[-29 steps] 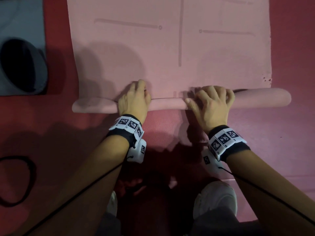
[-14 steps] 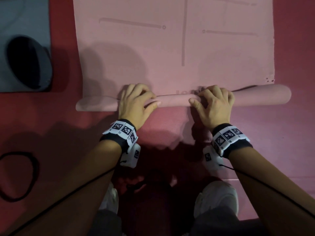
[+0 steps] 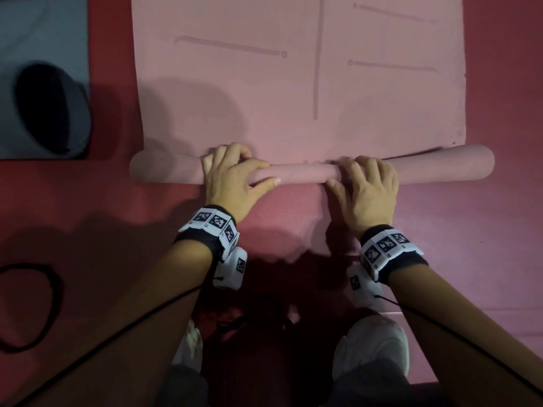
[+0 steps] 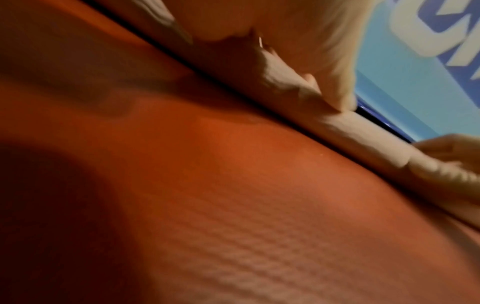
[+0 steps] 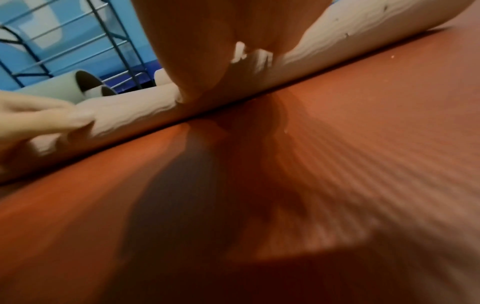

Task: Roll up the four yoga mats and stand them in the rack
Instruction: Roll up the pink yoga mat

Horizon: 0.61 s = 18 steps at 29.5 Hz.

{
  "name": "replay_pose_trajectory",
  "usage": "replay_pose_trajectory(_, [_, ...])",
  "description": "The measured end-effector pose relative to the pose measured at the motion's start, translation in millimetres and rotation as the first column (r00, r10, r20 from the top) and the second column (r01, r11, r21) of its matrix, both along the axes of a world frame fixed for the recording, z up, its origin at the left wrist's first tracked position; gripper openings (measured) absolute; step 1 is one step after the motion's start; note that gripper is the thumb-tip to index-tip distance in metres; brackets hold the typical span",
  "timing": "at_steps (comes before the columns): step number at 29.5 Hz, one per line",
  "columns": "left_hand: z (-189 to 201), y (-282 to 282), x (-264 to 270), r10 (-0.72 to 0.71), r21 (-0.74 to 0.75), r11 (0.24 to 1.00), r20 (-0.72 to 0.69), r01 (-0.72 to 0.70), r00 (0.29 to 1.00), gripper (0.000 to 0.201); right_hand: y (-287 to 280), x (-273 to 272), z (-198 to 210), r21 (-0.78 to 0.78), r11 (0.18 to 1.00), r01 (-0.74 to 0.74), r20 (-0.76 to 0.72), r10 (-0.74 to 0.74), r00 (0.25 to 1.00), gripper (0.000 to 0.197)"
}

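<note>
A pink yoga mat (image 3: 293, 92) lies flat on the red floor, and its near end is wound into a thin roll (image 3: 302, 171) running left to right. My left hand (image 3: 235, 174) grips the roll left of centre, fingers curled over the top and thumb stretched along the near side. My right hand (image 3: 367, 183) grips it right of centre in the same way. In the left wrist view the roll (image 4: 376, 139) runs diagonally, with my right hand (image 4: 454, 152) on it. The right wrist view shows the roll (image 5: 337, 41) and my left hand (image 5: 39, 117).
A rolled grey mat (image 3: 50, 110) lies at the left on a grey sheet. A black strap loop (image 3: 29, 306) lies at the lower left. My shoes (image 3: 370, 348) stand just behind the roll. A blue wire rack (image 5: 78, 41) with rolled mats (image 5: 52, 88) beside it stands beyond.
The roll has turned a little further onto the flat mat, nearing the small holes at its right edge. My left hand re-gripped, its thumb now stretched along the roll.
</note>
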<state>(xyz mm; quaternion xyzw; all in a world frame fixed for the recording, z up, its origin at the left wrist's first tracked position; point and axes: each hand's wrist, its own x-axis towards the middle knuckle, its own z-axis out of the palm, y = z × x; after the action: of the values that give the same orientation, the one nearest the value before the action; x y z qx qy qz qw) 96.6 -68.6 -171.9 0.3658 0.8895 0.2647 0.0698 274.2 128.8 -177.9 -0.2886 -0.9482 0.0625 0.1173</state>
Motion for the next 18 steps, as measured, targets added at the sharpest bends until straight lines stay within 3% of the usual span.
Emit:
replay_pose_trajectory(3, [-1.0,-9.7,-3.9,-0.030,0.023,0.999,-0.035,0.031,0.999,0.044,10.0,-12.7,1.3,-0.002,1.000,0.013,0.061,-0.013,0.998,0.046])
replay_pose_trajectory(6, [4.0,-8.4,-14.8,-0.008,0.062,0.998,0.005,0.008,1.000,0.034,18.8,-23.6,6.5,-0.018,0.999,0.033,0.120,-0.031,0.992,0.051])
replay_pose_trajectory(12, [20.6,15.9,-51.7,0.005,-0.107,0.994,0.108,0.006,0.994,0.035,31.7,-37.0,17.4,-0.112,0.993,0.047,0.154,-0.029,0.988,0.051])
replay_pose_trajectory(16, [14.2,17.7,-27.4,0.034,-0.032,0.999,-0.181,-0.040,0.983,0.022,28.1,-36.2,10.9,-0.171,0.980,0.104,0.087,-0.090,0.992,0.053])
replay_pose_trajectory(18, [9.3,16.7,-9.5,0.057,-0.005,0.998,-0.254,-0.060,0.966,0.017,29.4,-36.7,7.6,-0.164,0.979,0.122,0.083,-0.110,0.990,0.058])
